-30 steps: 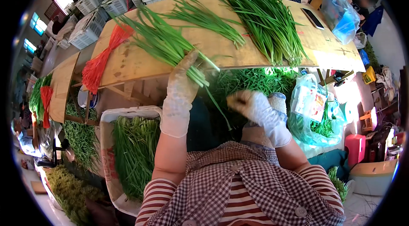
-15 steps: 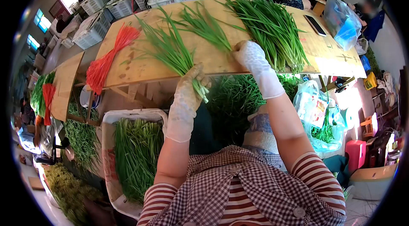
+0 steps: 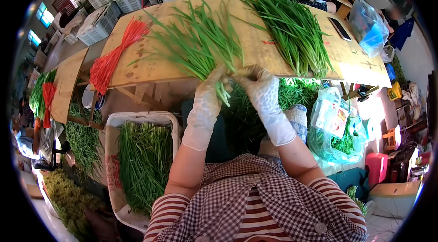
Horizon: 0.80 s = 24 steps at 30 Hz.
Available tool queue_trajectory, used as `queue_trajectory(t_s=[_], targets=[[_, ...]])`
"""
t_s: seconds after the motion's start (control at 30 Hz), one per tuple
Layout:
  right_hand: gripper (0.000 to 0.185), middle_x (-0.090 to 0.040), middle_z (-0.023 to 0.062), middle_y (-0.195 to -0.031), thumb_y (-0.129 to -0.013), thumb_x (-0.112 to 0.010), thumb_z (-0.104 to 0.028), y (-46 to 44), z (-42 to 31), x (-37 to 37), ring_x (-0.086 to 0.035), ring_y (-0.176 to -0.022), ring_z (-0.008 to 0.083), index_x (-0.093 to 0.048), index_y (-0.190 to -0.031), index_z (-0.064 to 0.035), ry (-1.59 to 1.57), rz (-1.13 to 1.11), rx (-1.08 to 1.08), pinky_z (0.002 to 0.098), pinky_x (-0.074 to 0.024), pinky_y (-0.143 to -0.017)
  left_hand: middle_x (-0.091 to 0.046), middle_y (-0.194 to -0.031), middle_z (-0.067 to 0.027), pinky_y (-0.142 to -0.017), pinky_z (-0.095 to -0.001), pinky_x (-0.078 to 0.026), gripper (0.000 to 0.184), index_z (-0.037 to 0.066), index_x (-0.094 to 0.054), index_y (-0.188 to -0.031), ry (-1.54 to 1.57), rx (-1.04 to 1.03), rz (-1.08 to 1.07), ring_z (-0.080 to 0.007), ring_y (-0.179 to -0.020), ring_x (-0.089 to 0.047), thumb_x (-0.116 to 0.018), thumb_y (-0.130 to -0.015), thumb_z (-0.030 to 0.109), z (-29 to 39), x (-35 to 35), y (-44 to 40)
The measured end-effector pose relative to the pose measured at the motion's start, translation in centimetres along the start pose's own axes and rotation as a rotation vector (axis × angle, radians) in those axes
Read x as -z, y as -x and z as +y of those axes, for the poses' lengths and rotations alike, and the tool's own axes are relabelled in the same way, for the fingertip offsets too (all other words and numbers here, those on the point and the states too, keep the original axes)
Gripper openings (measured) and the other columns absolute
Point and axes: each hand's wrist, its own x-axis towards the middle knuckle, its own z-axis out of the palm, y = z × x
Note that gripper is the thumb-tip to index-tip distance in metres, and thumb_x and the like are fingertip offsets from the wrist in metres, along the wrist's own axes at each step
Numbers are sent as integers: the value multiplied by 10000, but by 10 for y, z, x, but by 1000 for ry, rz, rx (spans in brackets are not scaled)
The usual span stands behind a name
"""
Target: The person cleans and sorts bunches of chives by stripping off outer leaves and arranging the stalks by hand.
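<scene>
1. Now that the smaller green bunch (image 3: 232,51) has been brought beside the larger green bunch (image 3: 200,59), both are held by the desk (image 3: 261,58), mid-frame.
2. Stems are clasped in the left hand (image 3: 208,94) and pinched by the right hand (image 3: 261,86).

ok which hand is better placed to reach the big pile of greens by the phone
Right, most likely: the right hand is nearer the big pile. The left hand , farther off, grips a bunch of greens. The right seems to pinch stems too, so it may need freeing first.
</scene>
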Motion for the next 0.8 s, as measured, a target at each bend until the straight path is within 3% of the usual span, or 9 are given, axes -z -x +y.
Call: queue_trajectory(t_s=[0.07,0.27,0.3,0.5,0.6,0.63,0.73,0.77,0.8], targets=[[234,-696,116,-720,-769,-756,-200,11,3,-11,-647,-614,137,-692,-862,5,-113,-10,-35,261,-496,-582,-474,-625,20,-531,-229,-406,172,55,-598,-978,18,-43,-20,-97,-539,-456,-659,-879,182,-1,6,-2],[238,-696,85,-790,-846,-706,-194,5,5,-2,-647,-661,132,-681,-894,38,-784,-446,-558,216,-501,-604,-470,-630,21,-490,-213,-383,141,36,-600,-963,-40,-51,-8,-87,-540,-440,-646,-881,140,2,18,2],[246,-697,80,-810,-892,-649,-187,6,6,-3,-638,-647,133,-674,-915,56,-767,-506,-533,222,-505,-588,-473,-632,20,-483,-214,-383,139,33,-605,-964,-41,-41,-11,-86,-540,-440,-648,-878,134,2,19,2],[216,-682,162,-768,-861,-661,-239,5,31,-32,-648,-611,230,-686,-921,-33,-68,-323,-109,323,-506,-558,-515,-668,1,-480,-213,-422,158,7,-619,-957,-216,-166,79,-83,-574,-487,-656,-863,128,8,19,9],[195,-637,164,-704,-819,-673,-273,-12,-2,-28,-648,-635,282,-678,-820,-78,493,49,329,376,-510,-572,-558,-716,-39,-518,-231,-458,130,-8,-614,-920,-94,-170,75,-115,-603,-529,-648,-829,79,18,33,1],[204,-617,129,-669,-796,-669,-288,-22,-2,-29,-646,-642,298,-656,-759,-87,684,26,322,401,-514,-581,-564,-722,-48,-530,-241,-466,123,-12,-611,-913,-57,-169,68,-127,-611,-537,-639,-821,64,19,38,-3],[240,-668,157,-828,-806,-661,-301,-44,21,-21,-665,-748,315,-698,-878,-75,768,-35,196,421,-516,-701,-578,-749,-81,-606,-288,-500,123,-39,-596,-891,-122,-185,40,-183,-661,-574,-607,-781,12,25,39,4],[215,-645,132,-712,-775,-674,-303,-52,37,-18,-654,-665,299,-668,-744,-91,743,30,297,414,-523,-604,-583,-759,-88,-617,-293,-503,130,-44,-595,-892,-112,-225,-22,-187,-674,-580,-606,-774,7,19,48,-2],[217,-651,136,-714,-776,-672,-299,-60,34,-12,-656,-674,308,-672,-741,-85,827,-36,228,415,-525,-623,-589,-770,-95,-628,-297,-507,137,-49,-595,-893,-100,-261,-81,-192,-686,-587,-606,-768,3,17,50,-1]])
